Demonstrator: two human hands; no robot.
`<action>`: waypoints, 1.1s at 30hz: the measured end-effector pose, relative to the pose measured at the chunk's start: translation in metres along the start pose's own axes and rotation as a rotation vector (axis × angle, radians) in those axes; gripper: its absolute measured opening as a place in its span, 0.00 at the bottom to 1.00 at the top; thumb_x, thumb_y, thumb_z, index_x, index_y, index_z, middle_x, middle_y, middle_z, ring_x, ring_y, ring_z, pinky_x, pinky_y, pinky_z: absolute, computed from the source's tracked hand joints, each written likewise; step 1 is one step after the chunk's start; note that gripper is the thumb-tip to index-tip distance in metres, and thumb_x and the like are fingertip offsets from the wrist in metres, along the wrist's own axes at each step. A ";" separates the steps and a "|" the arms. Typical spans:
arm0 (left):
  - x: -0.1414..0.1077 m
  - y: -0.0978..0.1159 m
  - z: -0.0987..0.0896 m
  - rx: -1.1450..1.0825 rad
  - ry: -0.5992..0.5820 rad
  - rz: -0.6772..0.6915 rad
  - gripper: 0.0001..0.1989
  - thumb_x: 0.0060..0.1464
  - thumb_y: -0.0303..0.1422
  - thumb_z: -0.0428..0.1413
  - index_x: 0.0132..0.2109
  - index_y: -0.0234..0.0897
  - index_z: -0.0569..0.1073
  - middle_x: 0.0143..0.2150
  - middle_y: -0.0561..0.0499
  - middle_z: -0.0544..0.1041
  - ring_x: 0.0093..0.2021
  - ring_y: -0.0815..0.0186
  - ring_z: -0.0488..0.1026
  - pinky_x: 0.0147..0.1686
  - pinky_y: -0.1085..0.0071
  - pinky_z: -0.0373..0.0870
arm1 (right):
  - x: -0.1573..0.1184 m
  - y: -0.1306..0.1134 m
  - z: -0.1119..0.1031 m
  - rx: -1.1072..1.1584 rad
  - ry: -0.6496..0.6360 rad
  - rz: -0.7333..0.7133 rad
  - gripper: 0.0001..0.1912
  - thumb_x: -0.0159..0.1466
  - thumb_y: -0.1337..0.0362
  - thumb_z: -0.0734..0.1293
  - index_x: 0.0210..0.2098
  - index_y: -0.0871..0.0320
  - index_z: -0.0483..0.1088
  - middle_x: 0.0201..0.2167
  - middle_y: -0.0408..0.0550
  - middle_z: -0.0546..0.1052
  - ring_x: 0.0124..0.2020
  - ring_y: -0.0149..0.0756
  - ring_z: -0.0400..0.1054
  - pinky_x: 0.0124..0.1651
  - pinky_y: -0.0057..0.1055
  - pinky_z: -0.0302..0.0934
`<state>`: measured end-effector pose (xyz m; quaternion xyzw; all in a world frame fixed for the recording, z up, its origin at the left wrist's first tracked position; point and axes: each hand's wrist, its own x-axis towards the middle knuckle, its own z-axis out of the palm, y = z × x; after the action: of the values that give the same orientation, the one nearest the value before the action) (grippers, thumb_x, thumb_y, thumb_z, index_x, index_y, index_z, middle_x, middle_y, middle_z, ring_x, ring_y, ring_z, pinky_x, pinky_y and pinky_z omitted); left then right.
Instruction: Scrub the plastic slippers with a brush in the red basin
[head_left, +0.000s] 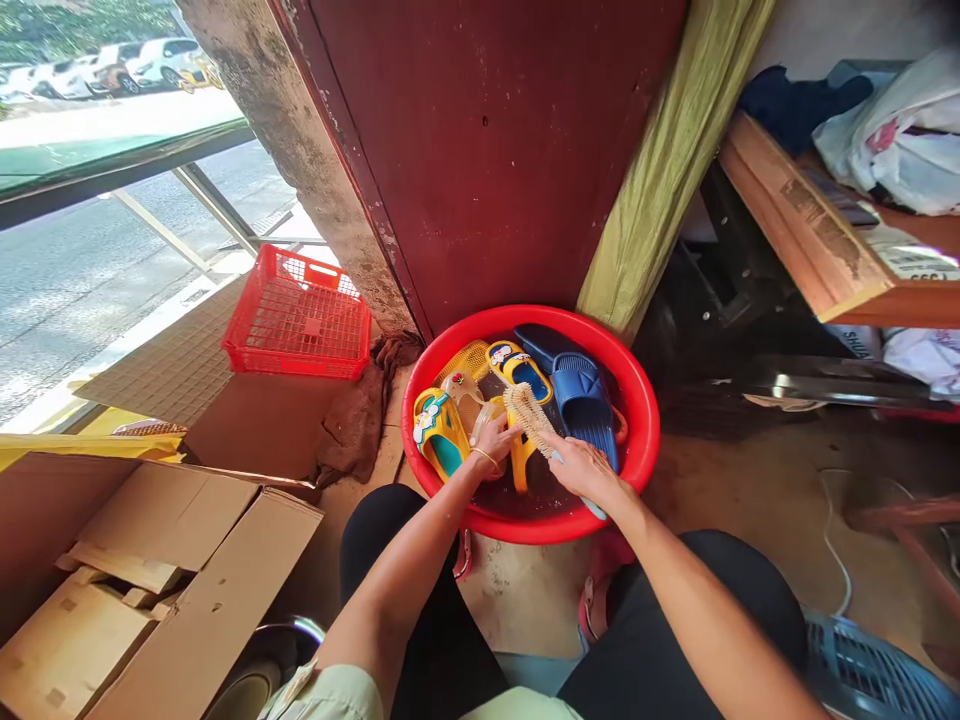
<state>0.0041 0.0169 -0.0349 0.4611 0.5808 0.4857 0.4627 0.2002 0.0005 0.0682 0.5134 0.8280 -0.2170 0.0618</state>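
Observation:
A red basin (646, 440) of dark water sits between my knees with several sandals and slippers in it. My right hand (585, 468) is closed around the light blue handle of a scrub brush (527, 408), its pale bristles over the middle of the basin. My left hand (493, 440) grips a yellow sandal (520, 466) just beside the bristles; part of the sandal is hidden. Around them lie a yellow sandal with a teal insole (442, 435), a beige sandal (459, 388), a yellow sandal with a dark blue insole (517, 370) and a large blue slipper (583, 398).
Behind the basin stands a dark red door (495, 180), with a yellow-green curtain (660, 180) beside it. To the left are a red plastic crate (300, 318), a brown cloth (360, 430) and an open cardboard box (217, 590). A wooden shelf (810, 220) juts out at right.

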 end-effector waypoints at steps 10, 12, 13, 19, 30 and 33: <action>-0.012 0.013 0.013 -0.527 -0.013 -0.219 0.14 0.51 0.39 0.62 0.46 0.42 0.76 0.42 0.49 0.82 0.43 0.55 0.79 0.48 0.55 0.75 | -0.008 0.035 -0.027 0.479 -0.181 -0.077 0.30 0.60 0.64 0.63 0.62 0.58 0.70 0.32 0.44 0.80 0.31 0.34 0.70 0.34 0.27 0.58; -0.011 0.018 0.013 -0.586 -0.019 -0.266 0.14 0.49 0.36 0.62 0.44 0.42 0.75 0.41 0.48 0.82 0.43 0.53 0.79 0.48 0.53 0.75 | -0.014 0.040 -0.030 0.496 -0.219 -0.098 0.26 0.59 0.64 0.64 0.57 0.58 0.74 0.30 0.42 0.78 0.30 0.33 0.67 0.32 0.27 0.56; -0.010 0.020 0.012 -0.604 -0.023 -0.287 0.13 0.48 0.35 0.62 0.43 0.41 0.75 0.40 0.48 0.83 0.44 0.52 0.79 0.48 0.53 0.75 | -0.016 0.041 -0.030 0.472 -0.227 -0.101 0.23 0.58 0.64 0.65 0.53 0.57 0.76 0.30 0.42 0.78 0.30 0.33 0.67 0.32 0.27 0.56; -0.008 0.030 0.008 -0.643 -0.038 -0.430 0.13 0.50 0.39 0.60 0.43 0.41 0.77 0.39 0.45 0.83 0.46 0.50 0.80 0.50 0.51 0.75 | -0.016 0.038 -0.013 0.221 -0.137 -0.054 0.14 0.62 0.63 0.62 0.44 0.52 0.77 0.38 0.47 0.80 0.37 0.38 0.70 0.36 0.29 0.53; -0.008 0.036 0.021 -0.688 0.095 -0.339 0.28 0.48 0.50 0.67 0.51 0.37 0.75 0.42 0.43 0.83 0.41 0.56 0.81 0.45 0.59 0.78 | -0.023 0.029 -0.018 0.321 -0.009 -0.035 0.31 0.63 0.62 0.60 0.65 0.59 0.67 0.29 0.45 0.77 0.29 0.34 0.66 0.34 0.28 0.54; 0.002 0.040 0.018 -0.730 0.145 -0.384 0.26 0.51 0.51 0.64 0.48 0.36 0.76 0.40 0.43 0.83 0.41 0.56 0.81 0.45 0.60 0.78 | -0.050 0.039 -0.038 0.319 -0.111 -0.086 0.31 0.61 0.61 0.62 0.64 0.53 0.69 0.32 0.43 0.79 0.31 0.36 0.68 0.34 0.28 0.57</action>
<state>0.0249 0.0250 0.0031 0.1147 0.4771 0.5958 0.6358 0.2620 -0.0097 0.1074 0.4681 0.7994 -0.3762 0.0158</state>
